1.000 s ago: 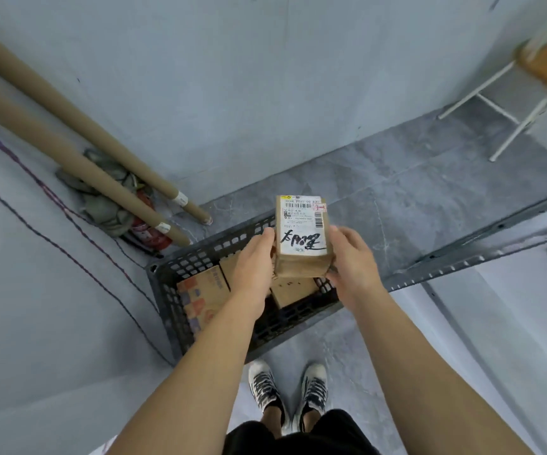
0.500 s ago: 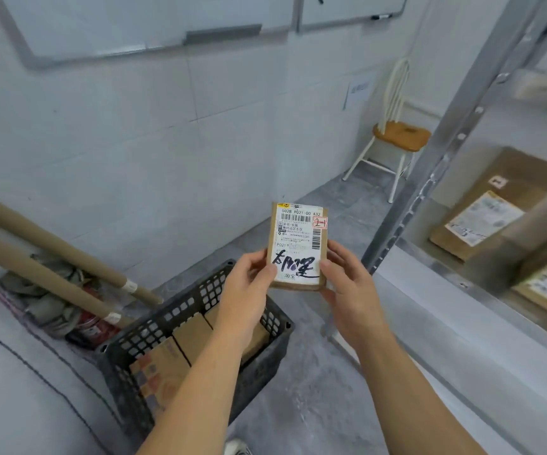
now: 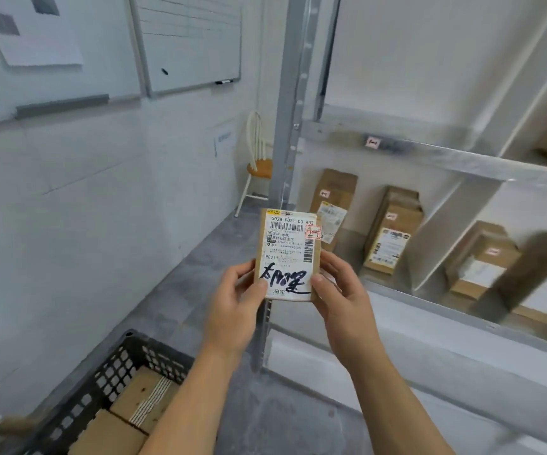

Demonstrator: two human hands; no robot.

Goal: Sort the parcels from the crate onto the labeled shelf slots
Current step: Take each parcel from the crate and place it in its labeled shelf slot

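Observation:
A small brown parcel (image 3: 288, 254) with a white shipping label, black scrawl and a red "2-1" tag is held upright in front of me. My left hand (image 3: 237, 302) grips its lower left edge, my right hand (image 3: 339, 290) its lower right edge. The black plastic crate (image 3: 101, 382) sits on the floor at the lower left with more cardboard parcels (image 3: 141, 405) inside. The metal shelf (image 3: 429, 152) stands to the right, with a small slot label (image 3: 372, 142) on its beam.
Several brown parcels (image 3: 392, 231) lie on the lower shelf level, split by a slanted divider (image 3: 446, 231). A grey upright post (image 3: 290, 103) rises just behind the held parcel. A wooden chair (image 3: 257, 165) stands in the corner. Whiteboards (image 3: 193, 44) hang on the left wall.
My view has swung up from the crate and floor to the shelf. Both hands kept hold of the parcel and raised it away from the crate.

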